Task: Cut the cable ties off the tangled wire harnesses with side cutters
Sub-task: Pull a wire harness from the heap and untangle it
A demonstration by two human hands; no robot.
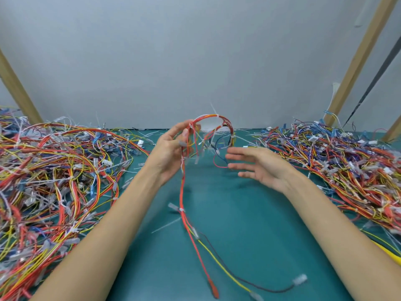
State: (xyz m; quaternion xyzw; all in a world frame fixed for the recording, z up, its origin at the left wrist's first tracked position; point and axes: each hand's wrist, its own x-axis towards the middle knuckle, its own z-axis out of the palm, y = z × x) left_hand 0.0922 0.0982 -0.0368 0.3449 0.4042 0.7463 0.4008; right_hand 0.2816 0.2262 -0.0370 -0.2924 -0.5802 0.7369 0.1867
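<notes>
Your left hand [173,148] is raised over the mat [249,235], thumb and fingers pinching a harness [183,192] near its top. Above your fingers it curls into a loop. Below your palm its red, yellow and black tails hang to the mat, with a white tie [181,209] round the red strands. Your right hand [260,168] is just beside the loop, fingers straight and spread, holding nothing. Outside your forearms lie a left pile [54,181] and a right pile [347,170] of harnesses.
</notes>
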